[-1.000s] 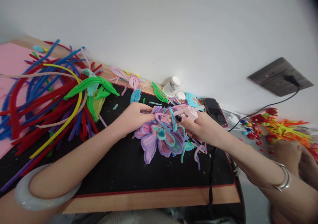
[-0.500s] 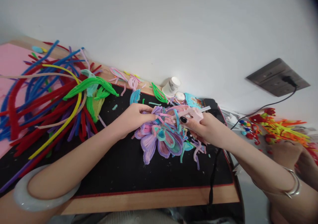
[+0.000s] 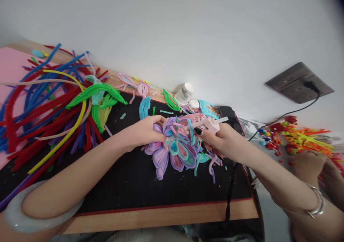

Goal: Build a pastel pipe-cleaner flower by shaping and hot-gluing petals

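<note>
A flower made of purple, pink and teal pipe cleaners (image 3: 176,149) lies on the black mat (image 3: 139,184). My left hand (image 3: 143,131) is closed on a purple petal at the flower's upper left edge. My right hand (image 3: 220,140) grips a pink glue gun (image 3: 208,124), with its nozzle pointing into the top of the flower. Short cut pieces of pipe cleaner lie around the flower.
A big heap of red, blue, green and yellow pipe cleaners (image 3: 51,102) covers the left. A white paper cup (image 3: 185,93) lies tipped near the wall. A phone (image 3: 231,118) and a black cable (image 3: 231,184) are at right. Another person's hands (image 3: 313,163) work by orange and red pieces (image 3: 301,136).
My left hand has curled tighter and lifted a purple petal at the flower's upper left. My right hand with the glue gun has shifted slightly right, and my left forearm has slid left.
</note>
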`<action>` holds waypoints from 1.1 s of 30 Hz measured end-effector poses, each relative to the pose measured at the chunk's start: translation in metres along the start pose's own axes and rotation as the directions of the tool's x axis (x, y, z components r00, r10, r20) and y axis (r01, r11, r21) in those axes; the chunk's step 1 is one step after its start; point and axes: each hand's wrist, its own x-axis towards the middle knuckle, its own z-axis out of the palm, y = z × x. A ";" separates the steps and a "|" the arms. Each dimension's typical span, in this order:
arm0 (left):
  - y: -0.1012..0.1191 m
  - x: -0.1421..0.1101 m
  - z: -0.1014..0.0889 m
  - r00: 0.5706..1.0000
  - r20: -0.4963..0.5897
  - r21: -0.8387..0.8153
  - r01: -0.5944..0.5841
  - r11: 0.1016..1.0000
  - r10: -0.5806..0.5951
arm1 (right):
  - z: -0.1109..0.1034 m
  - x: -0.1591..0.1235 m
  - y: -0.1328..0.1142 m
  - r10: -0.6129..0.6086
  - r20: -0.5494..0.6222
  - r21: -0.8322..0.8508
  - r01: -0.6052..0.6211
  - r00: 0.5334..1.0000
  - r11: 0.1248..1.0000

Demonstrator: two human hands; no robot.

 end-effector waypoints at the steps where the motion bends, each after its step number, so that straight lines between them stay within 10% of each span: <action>1: -0.001 0.000 0.000 1.000 0.002 0.001 -0.007 1.000 0.007 | 0.001 0.000 0.000 -0.021 0.000 0.002 0.021 1.000 1.000; 9: -0.002 0.001 0.004 1.000 0.006 -0.032 0.004 0.999 -0.004 | 0.006 0.005 -0.003 -0.179 -0.046 -0.074 0.176 0.983 0.982; 33: -0.007 0.001 0.005 1.000 -0.006 -0.032 0.020 0.999 -0.020 | -0.001 -0.008 0.001 -0.055 -0.069 -0.077 0.050 0.996 0.996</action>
